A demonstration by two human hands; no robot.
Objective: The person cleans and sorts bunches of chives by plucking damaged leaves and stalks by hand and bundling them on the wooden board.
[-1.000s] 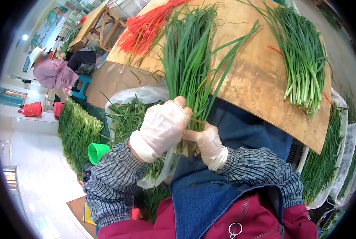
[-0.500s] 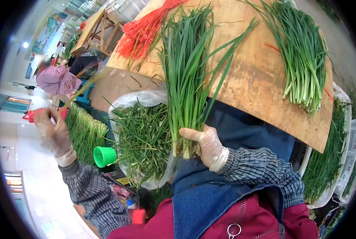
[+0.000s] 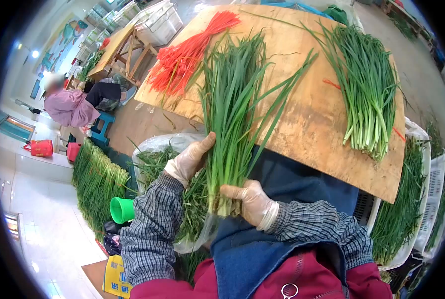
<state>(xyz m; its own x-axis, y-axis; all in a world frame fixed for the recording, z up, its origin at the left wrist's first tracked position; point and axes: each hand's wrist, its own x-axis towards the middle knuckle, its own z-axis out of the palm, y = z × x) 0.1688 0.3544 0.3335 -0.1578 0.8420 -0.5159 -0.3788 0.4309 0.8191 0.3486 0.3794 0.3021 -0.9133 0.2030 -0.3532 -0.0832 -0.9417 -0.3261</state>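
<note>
A loose bunch of garlic chives (image 3: 232, 109) stands leaf tips up in front of me, its pale stem ends low. My gloved right hand (image 3: 252, 202) is closed around those stem ends, thumb across the front. My gloved left hand (image 3: 192, 157) holds the bunch's left side higher up, its fingertips partly hidden behind the leaves. Another bunch of garlic chives (image 3: 369, 94) lies at the right of the wooden board (image 3: 312, 129), with bits of red tie near it. Red plastic ties (image 3: 190, 55) lie in a heap at the board's far left.
Below my left arm is a plastic-lined container of loose leaves (image 3: 150, 167). A green bucket (image 3: 122, 210) and stacked chives (image 3: 100, 182) stand at left. Crates of greens (image 3: 399, 204) line the right. A person in pink (image 3: 70, 107) sits farther off.
My left hand has come in from the far left, where a thin yellowish leaf was near it, to the bunch's left side. My right hand keeps its hold on the stems.
</note>
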